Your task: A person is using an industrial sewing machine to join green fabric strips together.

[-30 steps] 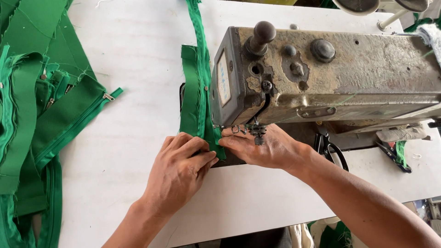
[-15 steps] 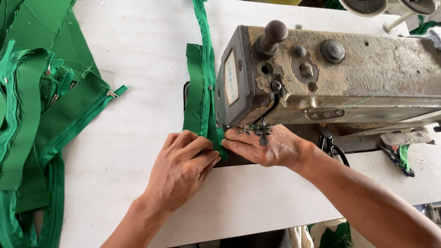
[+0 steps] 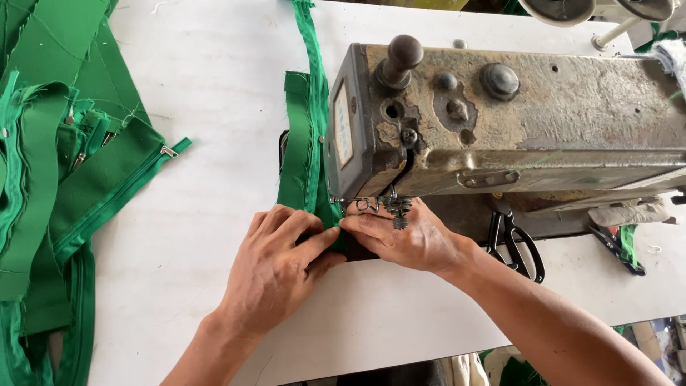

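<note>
A worn, rust-stained sewing machine point(image 3: 514, 121) stands on a white table point(image 3: 207, 78). A long green fabric strip point(image 3: 304, 136) runs from the far edge down under the machine's head. My left hand point(image 3: 275, 268) lies flat on the near end of the strip, fingers pressing it to the table. My right hand point(image 3: 404, 239) rests beside it under the machine head, fingertips pinching the same green strip near the needle. The needle itself is hidden behind the machine head and my fingers.
A heap of green fabric pieces with zippers point(image 3: 57, 179) covers the table's left side. Black scissors point(image 3: 518, 243) lie on the machine bed to the right of my right wrist. Green scraps point(image 3: 629, 239) sit further right.
The view has shifted slightly, so the machine sits a little further right and lower. Both hands stay pressed on the green strip at the needle, with hardly any movement.
</note>
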